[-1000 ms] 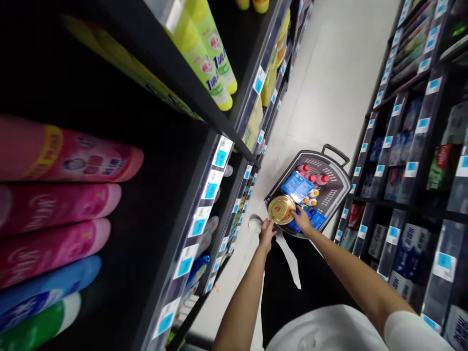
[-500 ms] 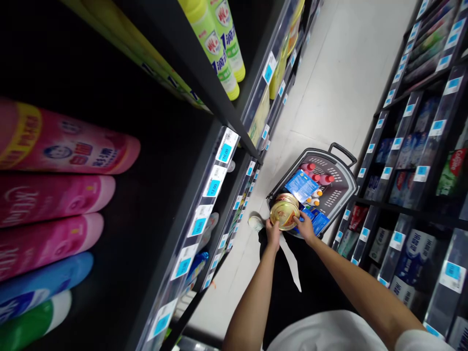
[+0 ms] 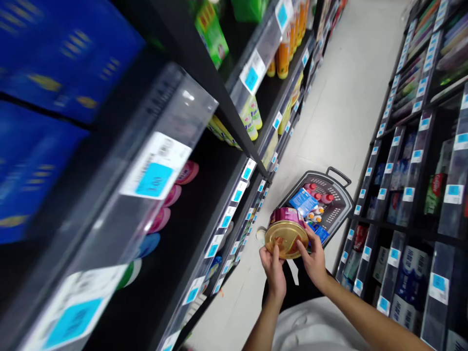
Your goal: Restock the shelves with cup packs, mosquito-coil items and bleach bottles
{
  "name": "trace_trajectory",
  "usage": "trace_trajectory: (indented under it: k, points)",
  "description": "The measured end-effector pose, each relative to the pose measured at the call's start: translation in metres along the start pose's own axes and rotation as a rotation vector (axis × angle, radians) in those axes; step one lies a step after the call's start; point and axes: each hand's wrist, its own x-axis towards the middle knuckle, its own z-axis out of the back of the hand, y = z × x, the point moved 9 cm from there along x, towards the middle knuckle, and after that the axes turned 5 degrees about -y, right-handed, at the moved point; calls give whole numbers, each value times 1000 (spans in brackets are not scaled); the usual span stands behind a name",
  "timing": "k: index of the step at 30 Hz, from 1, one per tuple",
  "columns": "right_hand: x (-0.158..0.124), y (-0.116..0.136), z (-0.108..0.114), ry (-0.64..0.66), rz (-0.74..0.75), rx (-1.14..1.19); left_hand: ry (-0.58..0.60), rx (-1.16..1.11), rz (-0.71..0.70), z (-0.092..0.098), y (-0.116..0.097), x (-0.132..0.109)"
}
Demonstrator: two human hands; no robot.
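Both my hands grip a round tin (image 3: pixel 285 239) with a gold lid and a maroon side, tilted with the lid facing me. My left hand (image 3: pixel 272 270) holds its lower left edge, and my right hand (image 3: pixel 311 258) holds its right edge. Just beyond the tin stands a grey shopping basket (image 3: pixel 347 195) with a black handle. In it lie a blue box (image 3: pixel 303 202) and several bottles with red caps (image 3: pixel 318 196). The tin hides the basket's near part.
Black shelves with blue price tags line both sides of a pale tiled aisle. A blurred clear price strip (image 3: pixel 157 170) juts out at the left, and orange bottles (image 3: pixel 283 56) stand further along. Packaged goods fill the right shelves (image 3: pixel 409 195). A white shoe toe (image 3: pixel 261 234) shows beside the basket.
The tin has risen from over the basket towards me and turned, showing its maroon side. My right hand has moved from the basket contents onto the tin. The view has swung along the shelves.
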Motion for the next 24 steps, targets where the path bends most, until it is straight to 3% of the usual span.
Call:
trace_trajectory:
  k: [6, 12, 15, 17, 24]
  points:
    - [-14, 147, 19, 70, 489, 63, 1, -137, -138, -8, -97, -84]
    - [-29, 227, 27, 220, 655, 261, -23, -216, -423, 5, -186, -162]
    - [-36, 259, 11, 339, 687, 291, -109, -263, -577, 29, -225, -198]
    - [-46, 282, -3, 452, 731, 284, -161, -302, -645, 49, -239, -219]
    - [-104, 352, -53, 794, 832, 391, -288, -470, -842, 127, -257, -262]
